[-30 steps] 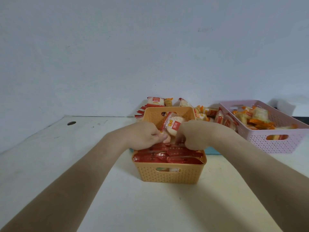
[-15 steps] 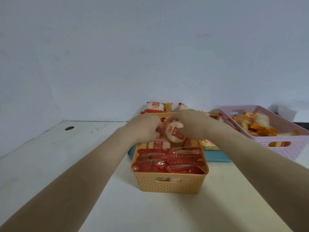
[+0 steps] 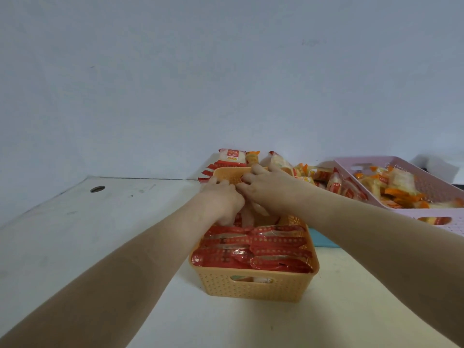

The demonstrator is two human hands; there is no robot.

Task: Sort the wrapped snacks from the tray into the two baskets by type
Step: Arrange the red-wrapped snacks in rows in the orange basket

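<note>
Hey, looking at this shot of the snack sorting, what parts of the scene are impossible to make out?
All in the head view:
- Whatever the left hand and right hand are pressing into the orange basket: the hands cover it.
- The blue tray: mostly behind the basket and the right arm.
- The pink basket: cut off by the right edge.
- Wrapper print on the loose snacks: too small and blurred.

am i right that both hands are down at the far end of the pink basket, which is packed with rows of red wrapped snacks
Not quite: the colour is wrong. The head view shows the left hand and right hand at the far end of the orange basket, which holds the rows of red wrapped snacks. The pink basket stands apart to the right with orange-and-white packets.
</note>
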